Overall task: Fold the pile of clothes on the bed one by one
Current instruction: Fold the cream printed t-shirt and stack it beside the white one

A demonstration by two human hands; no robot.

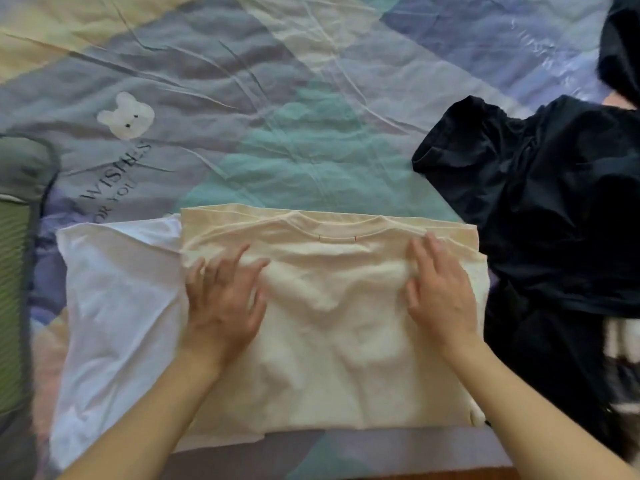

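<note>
You have both hands flat on the cream-coloured cotton T-shirt [332, 306], which lies folded into a broad rectangle on the bed in front of you, its round neckline toward the far edge and a small seam tag just below the collar. Your left hand [225, 303] rests on the shirt's left part with fingers spread and nearly straight, palm down, holding nothing; your right hand [440, 289] rests on the right part near the collar, fingers straight and together, also pressing on the cloth rather than grasping it. Under the cream shirt and sticking out to its left lies a white thin-fabric garment [117, 306], wrinkled and spread flat, touching the cream shirt along its left edge. To the right, just beside the cream shirt, sits a crumpled heap of black clothes [540, 202] that runs to the picture's right edge; how many pieces it holds is hard to tell, since the dark folds blur into one another. All of this lies on a pastel patchwork bedsheet [277, 116] in blue, teal, lilac and pale yellow, printed with a white bear face [125, 116] and grey lettering. At the far left edge stands a grey-green padded object [17, 237], only partly in view.
</note>
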